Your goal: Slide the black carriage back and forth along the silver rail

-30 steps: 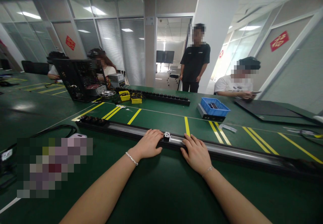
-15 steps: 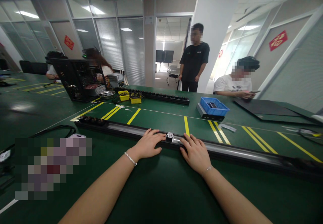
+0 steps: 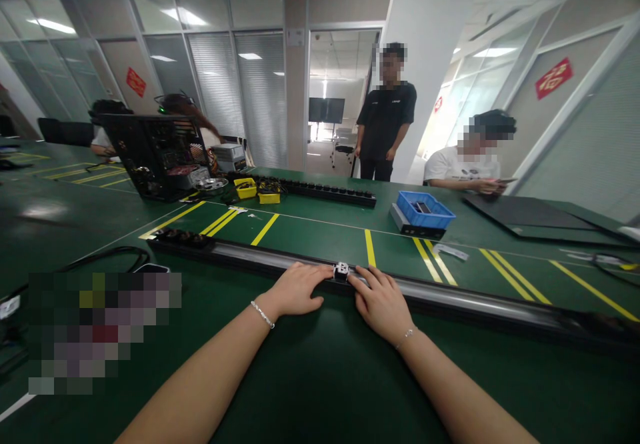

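From my remote station: small block (image 3: 342, 271) on long black rail (image 3: 470, 296), between left hand (image 3: 295, 292) and right hand (image 3: 383, 305); fingers extended, unclenched, tips at its sides, right contact unclear; I judge uneven pushing could skew or jam it

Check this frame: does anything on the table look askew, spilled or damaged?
Nothing looks spilled or visibly damaged. One mild oddity: a loose pale strip lies slantwise by the yellow tape lines, squared to nothing. The small block on the long black rail, between both hands' fingertips, shows nothing wrong.
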Action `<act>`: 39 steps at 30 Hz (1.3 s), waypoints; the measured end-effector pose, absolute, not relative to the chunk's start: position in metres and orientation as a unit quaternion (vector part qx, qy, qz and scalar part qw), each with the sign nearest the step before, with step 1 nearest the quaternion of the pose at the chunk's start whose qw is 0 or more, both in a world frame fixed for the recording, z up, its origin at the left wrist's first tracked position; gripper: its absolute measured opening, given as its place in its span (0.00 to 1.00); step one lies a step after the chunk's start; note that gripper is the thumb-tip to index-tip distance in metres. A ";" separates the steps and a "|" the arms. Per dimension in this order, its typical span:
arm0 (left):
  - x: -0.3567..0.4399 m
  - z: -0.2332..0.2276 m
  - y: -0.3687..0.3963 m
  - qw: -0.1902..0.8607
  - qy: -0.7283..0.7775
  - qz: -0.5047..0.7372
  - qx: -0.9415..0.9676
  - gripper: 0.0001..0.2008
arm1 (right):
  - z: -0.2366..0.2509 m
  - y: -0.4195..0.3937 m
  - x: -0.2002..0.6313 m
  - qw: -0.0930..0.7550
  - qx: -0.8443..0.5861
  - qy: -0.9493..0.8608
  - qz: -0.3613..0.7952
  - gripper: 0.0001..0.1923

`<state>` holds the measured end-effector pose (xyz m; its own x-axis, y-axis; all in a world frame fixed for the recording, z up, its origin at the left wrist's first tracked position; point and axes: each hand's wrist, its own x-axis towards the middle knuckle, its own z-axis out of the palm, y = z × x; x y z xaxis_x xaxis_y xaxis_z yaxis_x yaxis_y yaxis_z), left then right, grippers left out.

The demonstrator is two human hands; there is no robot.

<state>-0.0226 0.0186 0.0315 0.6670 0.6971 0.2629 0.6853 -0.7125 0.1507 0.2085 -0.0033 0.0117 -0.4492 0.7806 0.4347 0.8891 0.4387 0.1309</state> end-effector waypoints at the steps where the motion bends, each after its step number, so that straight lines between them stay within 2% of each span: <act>1: -0.023 0.032 0.019 0.018 0.377 0.147 0.914 0.28 | 0.012 -0.003 0.209 0.157 -0.501 -0.834 -0.169 0.19; 12: -0.020 0.030 0.018 0.007 0.397 0.144 0.907 0.29 | 0.017 -0.002 0.213 0.148 -0.489 -0.845 -0.161 0.19; 19: -0.021 0.023 0.019 -0.044 0.395 0.141 0.907 0.29 | 0.018 -0.001 0.214 0.190 -0.474 -0.847 -0.146 0.16; 22: -0.020 0.021 0.020 -0.050 0.401 0.132 0.905 0.29 | 0.016 0.000 0.212 0.182 -0.468 -0.854 -0.140 0.15; 30: -0.018 0.020 0.019 -0.071 0.403 0.125 0.904 0.30 | 0.013 -0.001 0.209 0.144 -0.473 -0.854 -0.159 0.27; 34: -0.016 0.021 0.019 -0.070 0.407 0.126 0.902 0.30 | 0.012 -0.003 0.203 0.124 -0.491 -0.846 -0.167 0.27; 39: -0.016 0.021 0.018 -0.068 0.405 0.131 0.902 0.31 | 0.013 -0.008 0.196 0.150 -0.511 -0.832 -0.153 0.27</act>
<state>-0.0163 0.0182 0.0210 0.6379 0.7128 0.2914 0.7484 -0.6630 -0.0167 0.1963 -0.0078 0.0132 -0.4326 0.8052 0.4057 0.8967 0.4310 0.1008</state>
